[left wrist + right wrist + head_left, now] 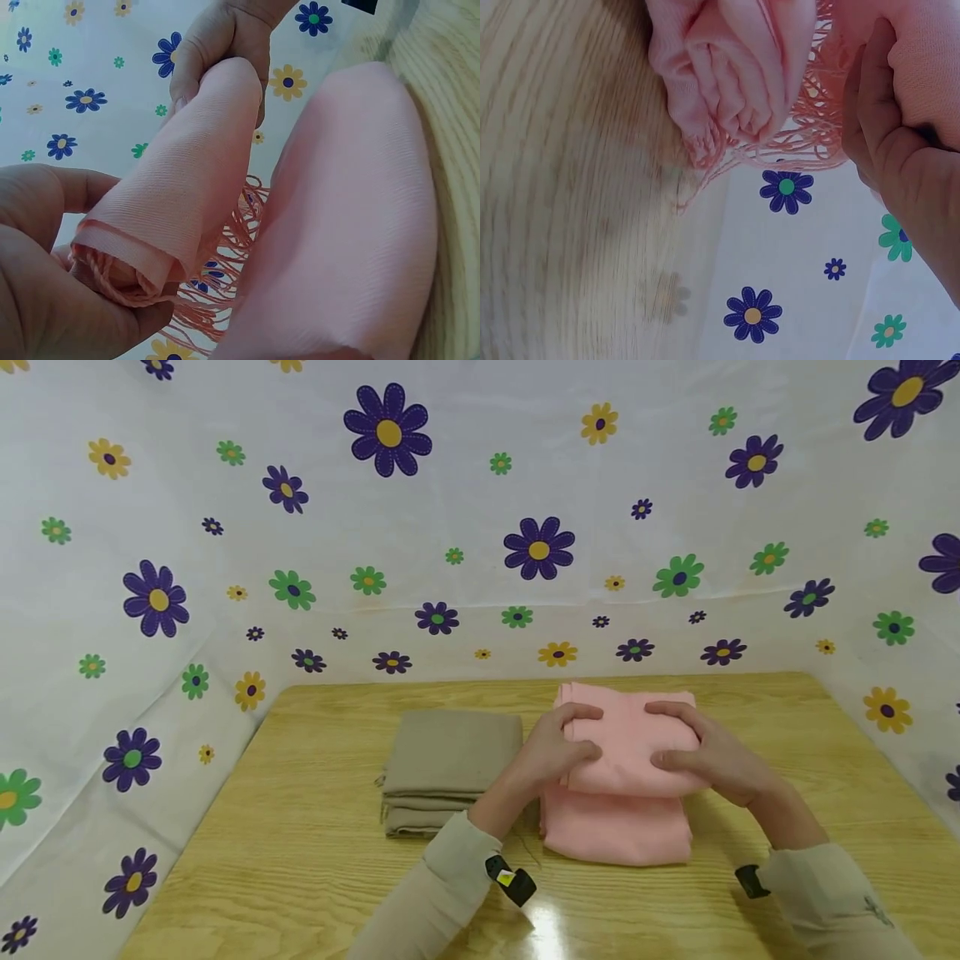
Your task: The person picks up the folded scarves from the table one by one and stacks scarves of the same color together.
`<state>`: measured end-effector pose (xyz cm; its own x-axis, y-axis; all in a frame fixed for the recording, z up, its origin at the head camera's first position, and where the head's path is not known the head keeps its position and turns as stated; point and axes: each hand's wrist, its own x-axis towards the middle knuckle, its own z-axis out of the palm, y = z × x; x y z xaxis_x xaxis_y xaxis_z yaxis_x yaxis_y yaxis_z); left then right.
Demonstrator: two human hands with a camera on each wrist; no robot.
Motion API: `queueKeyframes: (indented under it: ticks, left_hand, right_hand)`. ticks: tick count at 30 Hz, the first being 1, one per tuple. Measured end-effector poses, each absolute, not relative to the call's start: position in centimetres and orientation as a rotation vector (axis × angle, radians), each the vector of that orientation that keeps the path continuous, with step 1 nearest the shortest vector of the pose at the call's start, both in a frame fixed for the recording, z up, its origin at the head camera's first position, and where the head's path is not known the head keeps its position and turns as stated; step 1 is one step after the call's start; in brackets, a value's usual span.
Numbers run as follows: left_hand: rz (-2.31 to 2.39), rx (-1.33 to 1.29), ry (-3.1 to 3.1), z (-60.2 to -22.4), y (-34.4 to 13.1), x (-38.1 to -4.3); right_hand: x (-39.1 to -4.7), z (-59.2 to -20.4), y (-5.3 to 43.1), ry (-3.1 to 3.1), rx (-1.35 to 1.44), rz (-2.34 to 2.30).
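A folded pink fringed scarf [630,739] is held between both hands, raised above the table. My left hand [551,747] grips its left end, thumb and fingers around the fold. The right hand [716,756] grips the opposite end the same way. Beneath lies another folded pink bundle [618,835] on the table, with a gap between the two in the left wrist view. Pink fringe [240,225] hangs behind the held part. Whether both pink parts are one cloth I cannot tell.
A folded olive-beige cloth [453,747] with a frayed edge lies left of the pink bundle, close to my left forearm. The wooden table [300,860] meets a white flower-printed backdrop [450,485] at the back and sides.
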<state>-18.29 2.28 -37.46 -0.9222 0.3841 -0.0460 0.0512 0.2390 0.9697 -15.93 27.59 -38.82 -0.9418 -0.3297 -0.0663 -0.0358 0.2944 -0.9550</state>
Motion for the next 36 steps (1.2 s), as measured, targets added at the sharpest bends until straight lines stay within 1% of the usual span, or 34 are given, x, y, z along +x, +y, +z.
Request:
queueKeyframes:
  ticks: [20,28,36]
  left_hand:
    - [1.77,0.428,2.135,-39.3,0.0,-15.9]
    - [1.729,0.365,2.051,-40.0,-0.8,-15.0]
    - [1.667,0.505,2.091,-41.1,-1.0,-15.1]
  right_hand:
    - [-14.2,-40.0,26.5,2.233,-0.396,-1.691]
    - [-14.0,-40.8,26.2,2.289,-0.405,-1.577]
    - [-13.9,-41.2,26.2,2.241,-0.372,-1.567]
